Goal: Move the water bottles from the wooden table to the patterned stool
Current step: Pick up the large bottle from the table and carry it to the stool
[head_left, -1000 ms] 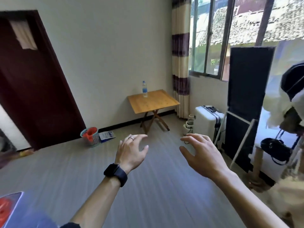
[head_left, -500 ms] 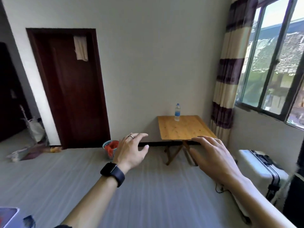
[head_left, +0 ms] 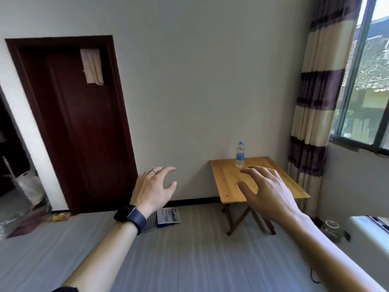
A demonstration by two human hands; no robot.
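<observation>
A clear water bottle (head_left: pixel 240 154) with a blue cap and blue label stands upright near the back edge of the small wooden folding table (head_left: pixel 227 180) against the far wall. My right hand (head_left: pixel 267 192) is raised in front of the table, fingers spread, holding nothing, and it hides part of the tabletop. My left hand (head_left: pixel 153 186), with a ring and a dark watch on the wrist, is held up to the left of the table, fingers apart and empty. Both hands are well short of the bottle. No patterned stool is in view.
A dark wooden door (head_left: pixel 84 123) is on the left. A striped curtain (head_left: pixel 315 102) and a window (head_left: pixel 366 81) are on the right. A mesh basket (head_left: pixel 151 223) and a blue-white packet (head_left: pixel 168 216) lie by the wall. A white suitcase (head_left: pixel 370 230) and a jar (head_left: pixel 331 227) are at the right.
The view has swung left and moved closer to the table; the bottle and table look larger. The person and dark board at the right have left the view. Both hands stay raised and empty.
</observation>
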